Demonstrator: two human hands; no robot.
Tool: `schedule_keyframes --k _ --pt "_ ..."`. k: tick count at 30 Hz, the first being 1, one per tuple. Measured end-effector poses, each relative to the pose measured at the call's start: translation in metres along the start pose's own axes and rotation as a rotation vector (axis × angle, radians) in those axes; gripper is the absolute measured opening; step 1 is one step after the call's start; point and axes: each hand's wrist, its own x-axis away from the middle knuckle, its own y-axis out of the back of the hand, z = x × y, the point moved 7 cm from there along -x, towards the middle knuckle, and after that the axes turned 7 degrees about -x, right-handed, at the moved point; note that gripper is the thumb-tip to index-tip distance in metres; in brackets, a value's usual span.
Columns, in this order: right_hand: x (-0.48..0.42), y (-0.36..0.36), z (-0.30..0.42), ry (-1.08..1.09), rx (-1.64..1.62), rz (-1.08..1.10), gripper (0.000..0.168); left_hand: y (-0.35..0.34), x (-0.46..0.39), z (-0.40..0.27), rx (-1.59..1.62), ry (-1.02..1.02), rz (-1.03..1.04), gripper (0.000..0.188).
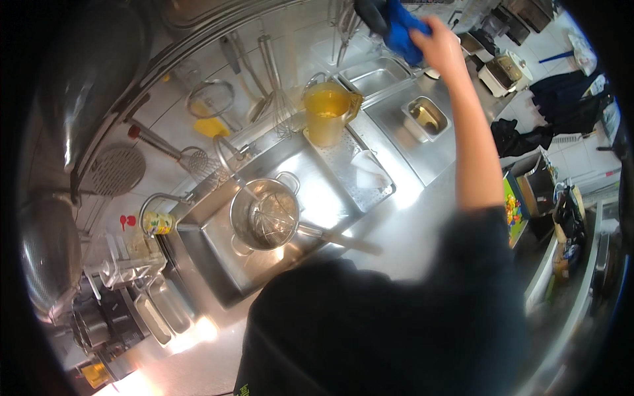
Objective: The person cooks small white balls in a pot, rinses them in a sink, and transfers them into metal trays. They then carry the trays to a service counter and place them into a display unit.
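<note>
My right hand (438,42) reaches out at the top right, its fingers closed on a crumpled blue cloth or glove (403,37). A dark rounded object (372,15) adjoins the blue item; what it is cannot be told. My left hand is out of view. Before me, a steel pot (238,218) with loop handles stands in the sink (218,257). A wire-mesh strainer (277,215) sits in it, its handle (346,241) reaching over the front rim. Beyond my torso, a plastic jug (324,126) of yellow liquid stands on a perforated steel tray (337,161).
A crumpled white cloth or paper (369,171) lies on the tray. Right of it, a small steel container (427,119) is set on the counter. Whisks (282,111) and a skimmer (118,171) hang along the wall. Two steel pans (168,304) sit left of the sink.
</note>
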Motion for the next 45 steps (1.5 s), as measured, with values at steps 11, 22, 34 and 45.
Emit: schedule_keyframes --k 11,22,34,45 --pt "0.327 -0.077 -0.188 -0.376 0.282 0.280 0.052 0.025 -0.010 -0.021 -0.098 0.041 0.071 0.025" --pt "0.284 -0.220 -0.220 -0.134 0.242 0.528 0.051 0.029 0.014 -0.011 -0.109 0.163 0.070 0.024" --pt "0.255 -0.224 -0.245 -0.290 0.393 0.573 0.062 0.014 0.035 0.022 -0.106 0.190 0.040 0.023" --pt "0.430 -0.073 -0.261 -0.487 0.449 0.665 0.033 0.103 0.041 0.126 0.566 0.490 -0.423 0.033"
